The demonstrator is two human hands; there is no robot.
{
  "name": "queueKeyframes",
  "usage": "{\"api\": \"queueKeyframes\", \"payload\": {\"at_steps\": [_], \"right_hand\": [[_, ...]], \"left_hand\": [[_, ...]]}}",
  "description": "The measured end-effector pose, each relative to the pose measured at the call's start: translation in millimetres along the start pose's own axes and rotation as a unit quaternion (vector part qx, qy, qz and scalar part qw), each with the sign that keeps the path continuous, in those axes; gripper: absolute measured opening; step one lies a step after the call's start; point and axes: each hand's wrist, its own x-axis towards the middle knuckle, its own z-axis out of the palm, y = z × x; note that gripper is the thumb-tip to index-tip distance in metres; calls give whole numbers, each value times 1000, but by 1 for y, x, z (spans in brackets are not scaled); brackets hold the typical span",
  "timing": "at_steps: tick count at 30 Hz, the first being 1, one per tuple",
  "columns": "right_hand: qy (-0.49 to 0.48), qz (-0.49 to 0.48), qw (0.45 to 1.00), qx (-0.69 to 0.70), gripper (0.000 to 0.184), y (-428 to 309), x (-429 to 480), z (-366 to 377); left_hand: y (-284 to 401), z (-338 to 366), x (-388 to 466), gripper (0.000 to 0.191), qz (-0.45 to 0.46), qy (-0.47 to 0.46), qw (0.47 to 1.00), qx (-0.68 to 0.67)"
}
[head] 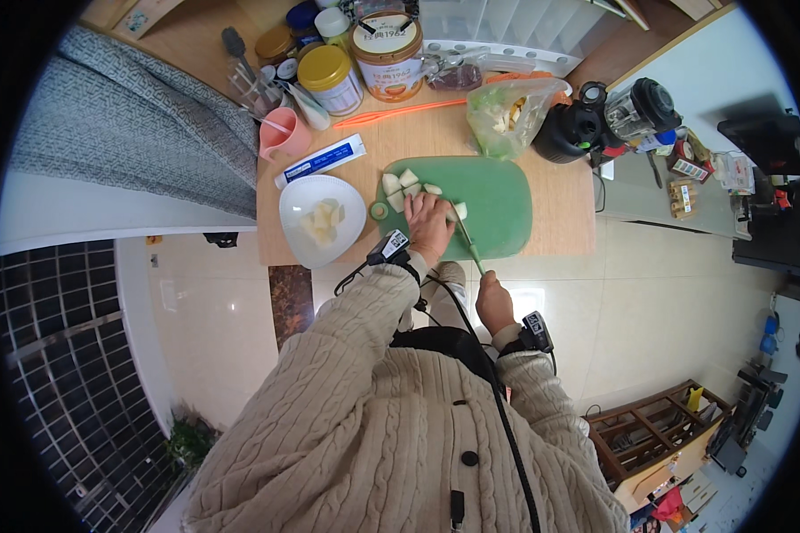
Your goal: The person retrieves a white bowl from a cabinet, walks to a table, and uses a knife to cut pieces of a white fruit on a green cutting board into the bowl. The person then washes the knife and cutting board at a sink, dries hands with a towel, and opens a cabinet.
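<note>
My right hand [494,301] grips the green handle of a kitchen knife [475,256]. Its blade reaches up onto a green cutting board [500,200], against a pale peeled chunk [461,210], possibly radish. My left hand [429,223] holds the pale food down beside the blade, fingers covering part of it. Several cut white chunks [400,190] lie past my left fingertips, and a smaller piece [433,189] sits near my knuckles. A small pale green ring [378,210] is at the board's left edge. Left of it stands a white dish [293,230] holding pale translucent slices [323,221].
Behind the board are a clear plastic bag of food scraps [507,123], orange tongs [400,112], a large tub [387,63] and a yellow-lidded can [330,80]. A pink cup [285,133] and a blue-white tube [323,160] lie left; a black appliance [563,133] stands right.
</note>
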Motion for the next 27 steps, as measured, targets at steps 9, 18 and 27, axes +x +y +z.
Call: {"api": "queueKeyframes", "payload": {"at_steps": [9, 18, 27], "right_hand": [[-19, 30, 926, 376, 17, 13, 0, 8], [-29, 127, 844, 520, 9, 20, -12, 10], [-102, 167, 777, 599, 13, 10, -7, 16]], "left_hand": [[0, -5, -1, 37, 8, -23, 1000, 10], [10, 2, 1, 49, -39, -130, 991, -14], [9, 16, 6, 38, -66, -100, 985, -124]]}}
